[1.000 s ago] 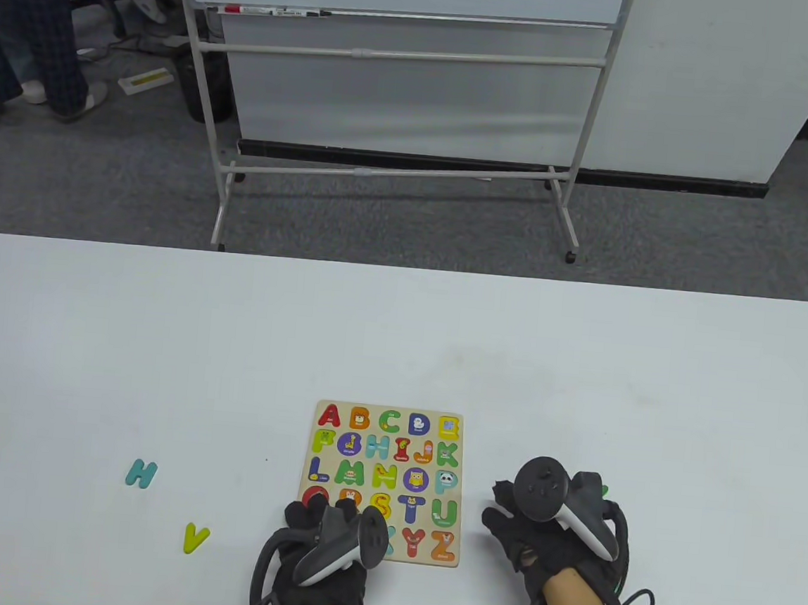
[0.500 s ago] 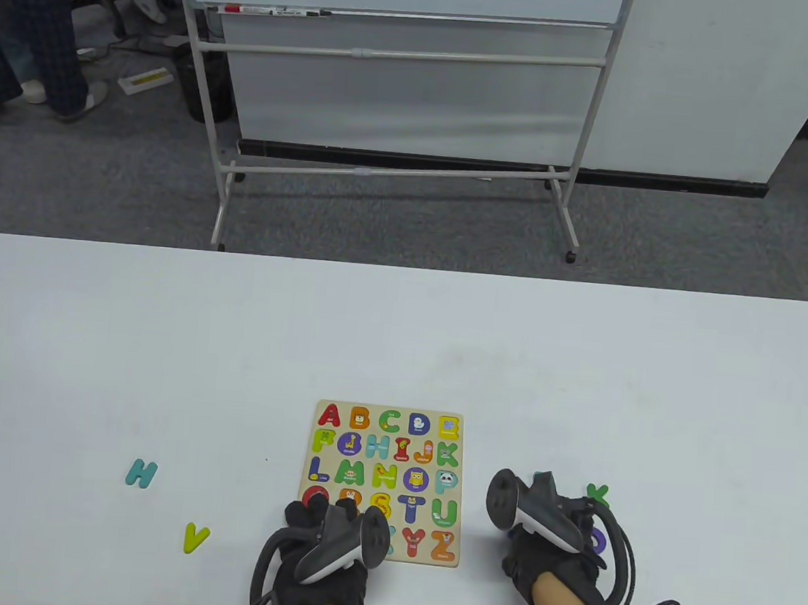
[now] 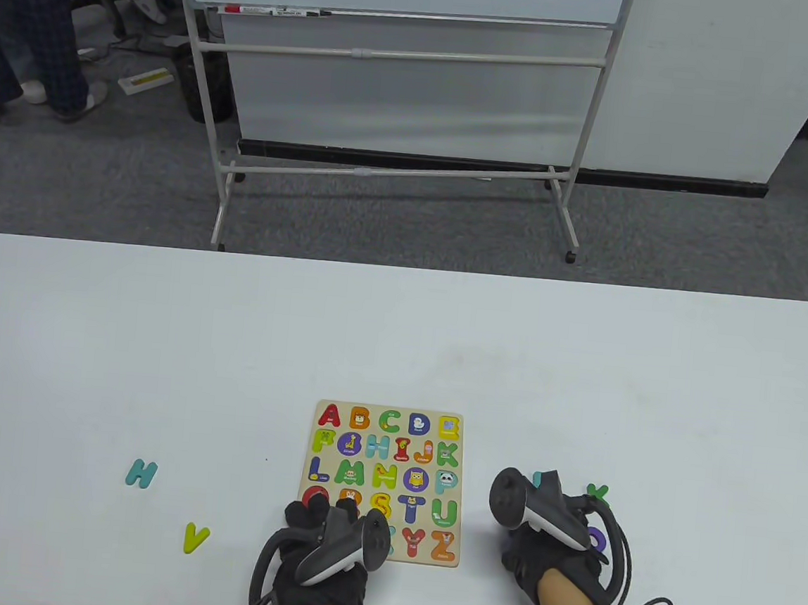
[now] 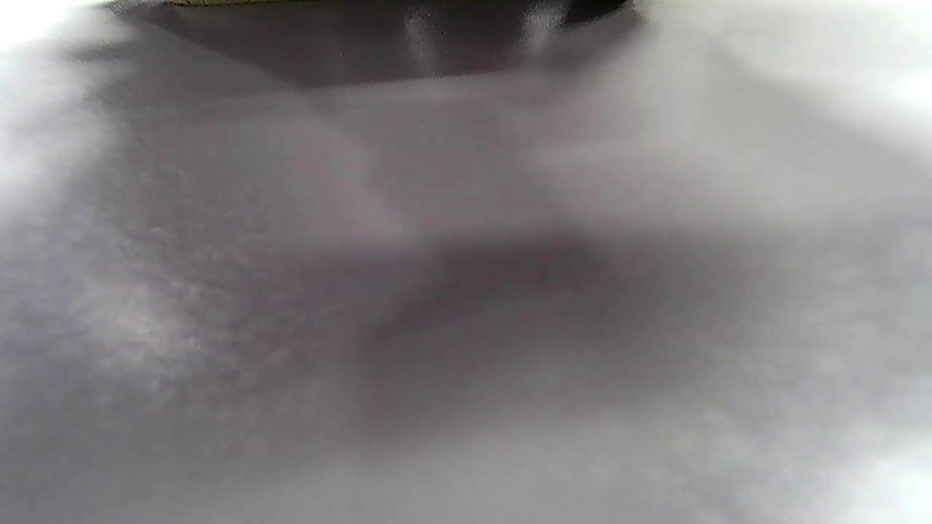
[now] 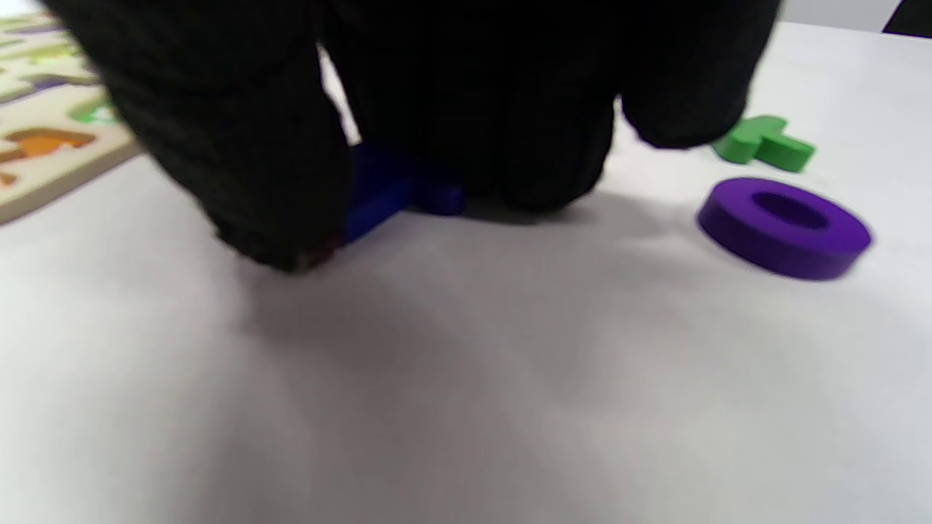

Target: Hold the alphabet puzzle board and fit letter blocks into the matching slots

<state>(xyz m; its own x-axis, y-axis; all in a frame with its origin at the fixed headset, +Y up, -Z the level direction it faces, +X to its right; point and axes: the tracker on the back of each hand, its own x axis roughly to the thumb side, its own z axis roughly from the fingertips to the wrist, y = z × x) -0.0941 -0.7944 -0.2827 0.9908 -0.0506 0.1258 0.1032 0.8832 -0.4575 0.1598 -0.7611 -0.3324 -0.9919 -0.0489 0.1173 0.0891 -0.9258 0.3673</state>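
Puzzle board [image 3: 383,483] at bottom center is mostly filled; left hand [image 3: 326,543] presses its lower-left corner, right hand [image 5: 408,109] pinches a blue block [image 5: 386,191].

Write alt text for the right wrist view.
Black gloved fingers of the right hand close around a dark blue block on a white table. A purple ring and green block lie right; the puzzle board is left.

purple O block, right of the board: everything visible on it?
The purple O is a thick flat ring, matte, uniform purple, with an oval hole through the middle. It lies flat on the white table, beside a green block and apart from it. The right hand partly hides it in the table view; no finger visibly touches it.
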